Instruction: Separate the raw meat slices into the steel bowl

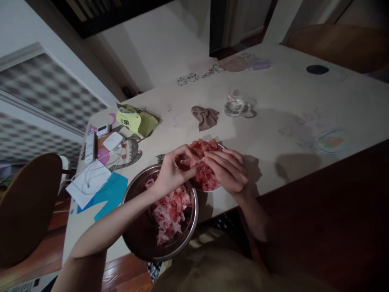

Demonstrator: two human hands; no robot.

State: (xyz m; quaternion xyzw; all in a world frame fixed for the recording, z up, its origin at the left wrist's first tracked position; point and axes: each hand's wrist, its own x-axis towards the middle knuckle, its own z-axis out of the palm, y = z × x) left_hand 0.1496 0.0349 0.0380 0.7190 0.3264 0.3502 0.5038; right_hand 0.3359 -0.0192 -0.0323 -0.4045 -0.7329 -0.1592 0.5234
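Note:
A heaped pile of raw red meat pieces (207, 178) lies on a white plate (219, 188) near the table's front edge. From the left, my left hand (174, 168) reaches across the bowl to the pile, thumb and fingers curled on the meat. My right hand (229, 172) lies over the pile's right side, fingers bent and pressed together, tips in the meat close to my left fingertips. Exactly what each fingertip grips is partly hidden. Under my left forearm stands a metal bowl (194, 221) holding pale pink, shredded-looking meat (170, 215).
Beyond the plate lie a crumpled brown cloth (205, 117) and a glass mug (235, 106) of clear liquid. At left are a yellow-green bag (136, 121), a remote (90, 146), a white device with cable (113, 141) and blue paper (114, 192). A chair (27, 207) stands beyond the left edge.

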